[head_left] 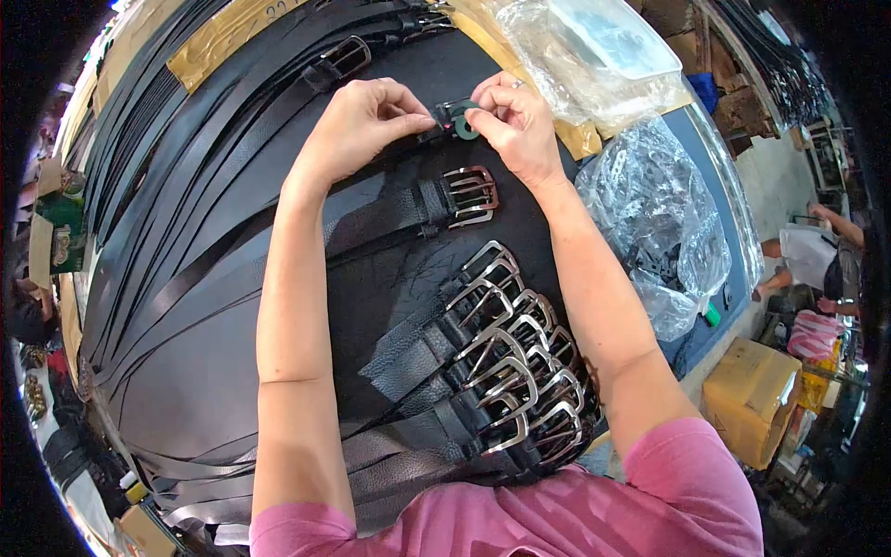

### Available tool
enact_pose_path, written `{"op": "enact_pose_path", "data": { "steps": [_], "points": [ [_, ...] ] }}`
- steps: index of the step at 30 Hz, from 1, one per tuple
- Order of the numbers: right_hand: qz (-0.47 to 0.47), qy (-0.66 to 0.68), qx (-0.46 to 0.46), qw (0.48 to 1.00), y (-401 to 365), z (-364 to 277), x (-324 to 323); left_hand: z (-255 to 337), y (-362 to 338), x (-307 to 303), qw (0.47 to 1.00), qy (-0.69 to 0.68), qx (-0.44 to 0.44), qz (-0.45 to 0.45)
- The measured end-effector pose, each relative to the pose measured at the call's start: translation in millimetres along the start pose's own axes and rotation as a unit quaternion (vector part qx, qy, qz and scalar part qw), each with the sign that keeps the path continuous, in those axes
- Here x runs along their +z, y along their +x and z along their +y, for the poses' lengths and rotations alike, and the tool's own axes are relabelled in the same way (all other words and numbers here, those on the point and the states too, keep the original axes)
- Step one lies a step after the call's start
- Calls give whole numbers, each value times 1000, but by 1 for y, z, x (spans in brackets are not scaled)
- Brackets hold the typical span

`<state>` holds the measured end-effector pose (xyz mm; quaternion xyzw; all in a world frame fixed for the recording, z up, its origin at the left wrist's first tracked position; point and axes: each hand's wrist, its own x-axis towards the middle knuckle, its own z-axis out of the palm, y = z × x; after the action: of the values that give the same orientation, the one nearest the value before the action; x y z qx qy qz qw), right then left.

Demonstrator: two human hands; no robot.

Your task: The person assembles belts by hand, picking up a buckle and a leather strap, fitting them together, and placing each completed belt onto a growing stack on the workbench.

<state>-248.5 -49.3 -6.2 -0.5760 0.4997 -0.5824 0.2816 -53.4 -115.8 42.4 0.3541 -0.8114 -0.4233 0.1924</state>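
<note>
My left hand is closed in a pinch above the belts, its fingertips beside a small black strap part; exactly what it grips is hidden. Facing it, my right hand pinches a small dark green piece with a ring-shaped end. The fingertips of both hands are close together. Just below them lies a black leather belt with a silver buckle. Closer to my body, several belts are piled with their metal buckles overlapping.
Long black straps fan across the left of the table. A clear plastic bag of small dark parts lies right, below a translucent tray. Another loose buckle sits beyond my left hand. A cardboard box stands on the floor; people are at far right.
</note>
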Motion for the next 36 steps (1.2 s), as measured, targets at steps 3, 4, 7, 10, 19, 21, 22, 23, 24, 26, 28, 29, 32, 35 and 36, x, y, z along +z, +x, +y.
{"op": "enact_pose_path", "data": {
  "steps": [3, 4, 7, 10, 19, 21, 22, 23, 24, 26, 28, 29, 32, 35, 36],
  "points": [
    [-6, -6, 3, 1000, 0, -1, 1, -1, 0, 0, 1000, 7, -4, 2],
    [-8, -17, -2, 1000, 0, 0, 1, -2, 1, 0, 1000, 8, -1, -1],
    [-13, -41, -16, 999, 0, 0, 0, -5, 3, 0, 1000, 8, 4, -4],
    [-16, -43, -21, 999, 0, -1, 0, -5, 3, 1, 1000, 2, -4, -7],
    [106, -59, -79, 989, 0, 1, 5, 8, -3, 3, 992, 62, 112, -21],
    [175, 27, -38, 984, 1, 4, 7, 9, -1, 16, 996, 20, 82, -23],
    [187, 80, -14, 979, 3, 13, 11, 10, 0, 17, 996, -5, 86, -24],
    [184, 103, -8, 977, 4, 16, 9, 5, 1, 12, 998, -6, 62, -24],
    [176, 135, 1, 975, 4, 15, 6, 2, 4, 8, 999, -2, 28, -22],
    [249, 67, -72, 964, 5, 3, 7, 3, 1, 0, 998, -29, -23, 49],
    [251, 88, -26, 964, 3, -7, 7, -8, 1, -2, 995, -66, -42, 56],
    [243, 84, -23, 966, 2, -10, 7, -20, 3, -1, 996, -68, -46, 48],
    [199, 66, -59, 976, 0, -7, 12, -38, 10, 8, 995, -81, -41, 33],
    [151, -12, -118, 981, -2, -14, 13, -21, 6, 13, 993, -101, -47, 26],
    [137, -9, -106, 985, -3, -15, 13, -11, 4, 15, 991, -116, -62, -1]
  ]
}}
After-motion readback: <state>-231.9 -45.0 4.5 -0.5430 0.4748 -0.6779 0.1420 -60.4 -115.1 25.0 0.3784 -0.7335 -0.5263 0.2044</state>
